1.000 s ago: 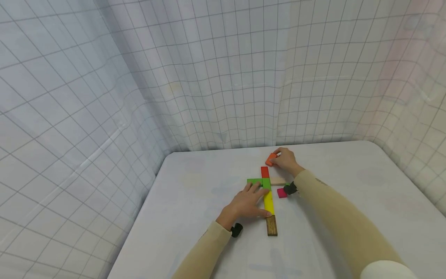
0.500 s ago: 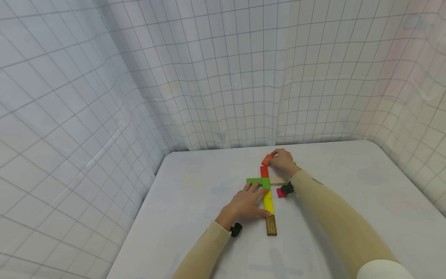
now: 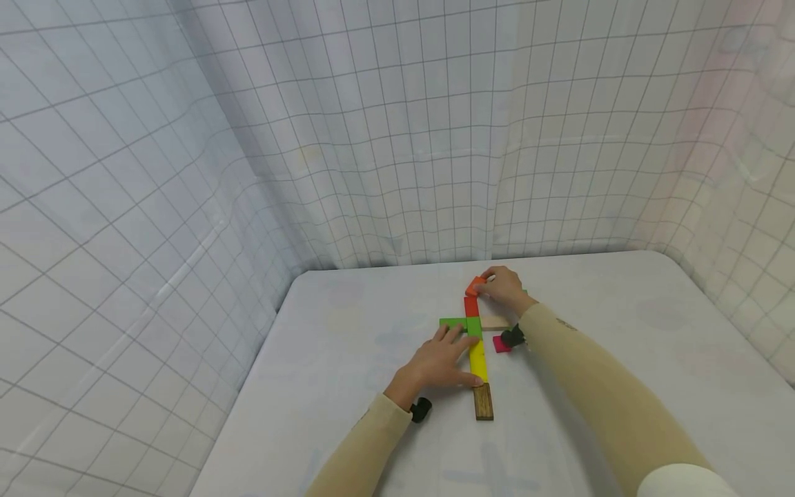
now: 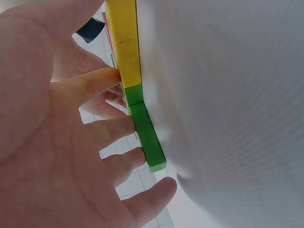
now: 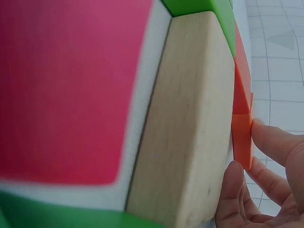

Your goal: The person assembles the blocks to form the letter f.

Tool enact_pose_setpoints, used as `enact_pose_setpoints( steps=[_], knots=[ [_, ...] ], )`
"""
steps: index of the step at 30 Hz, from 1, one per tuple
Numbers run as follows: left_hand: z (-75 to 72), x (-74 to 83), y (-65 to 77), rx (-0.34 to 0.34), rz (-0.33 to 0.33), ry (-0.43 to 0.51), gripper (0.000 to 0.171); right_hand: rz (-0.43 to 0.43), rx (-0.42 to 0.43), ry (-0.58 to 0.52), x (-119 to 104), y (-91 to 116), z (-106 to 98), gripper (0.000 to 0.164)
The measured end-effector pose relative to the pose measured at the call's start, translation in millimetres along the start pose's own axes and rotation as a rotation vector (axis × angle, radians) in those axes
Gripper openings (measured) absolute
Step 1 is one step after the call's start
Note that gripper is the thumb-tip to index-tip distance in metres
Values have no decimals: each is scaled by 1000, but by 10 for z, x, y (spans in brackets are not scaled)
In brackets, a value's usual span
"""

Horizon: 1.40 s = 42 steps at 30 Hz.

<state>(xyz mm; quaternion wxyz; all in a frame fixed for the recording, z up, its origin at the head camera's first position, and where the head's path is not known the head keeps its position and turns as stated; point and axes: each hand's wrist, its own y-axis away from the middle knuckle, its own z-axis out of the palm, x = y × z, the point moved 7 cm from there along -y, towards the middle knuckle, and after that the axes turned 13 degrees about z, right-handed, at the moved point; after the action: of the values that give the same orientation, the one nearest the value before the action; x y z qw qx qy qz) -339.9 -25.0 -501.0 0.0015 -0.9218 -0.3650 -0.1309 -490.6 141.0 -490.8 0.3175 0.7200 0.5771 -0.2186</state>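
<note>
My right hand pinches an orange wooden block between thumb and fingers. In the right wrist view the orange block meets the end of a red block; in the head view it sits at an angle to that block. Below the red block run a green block, a yellow block and a brown block. My left hand rests with spread fingers on this row and on a green block at its left side.
A plain wood block extends right from the row. Near my right wrist lies a magenta block. Another green piece shows behind my right hand. White gridded curtains surround the white table.
My right hand has carried the orange block left and slightly nearer, up to the far end of the red block. The left hand has stayed in place.
</note>
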Motion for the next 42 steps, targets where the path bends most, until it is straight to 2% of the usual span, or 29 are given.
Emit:
enact_pose_setpoints(
  steps=[10,33,42],
  knots=[
    [3,-4,6,-5,-4,17,82,-25,4,7,18,-24,4,42],
    [21,18,9,4,-8,26,83,7,-16,-19,82,-39,12,46],
    [33,6,1,6,-5,12,83,37,-42,-3,50,17,-67,55]
  ],
)
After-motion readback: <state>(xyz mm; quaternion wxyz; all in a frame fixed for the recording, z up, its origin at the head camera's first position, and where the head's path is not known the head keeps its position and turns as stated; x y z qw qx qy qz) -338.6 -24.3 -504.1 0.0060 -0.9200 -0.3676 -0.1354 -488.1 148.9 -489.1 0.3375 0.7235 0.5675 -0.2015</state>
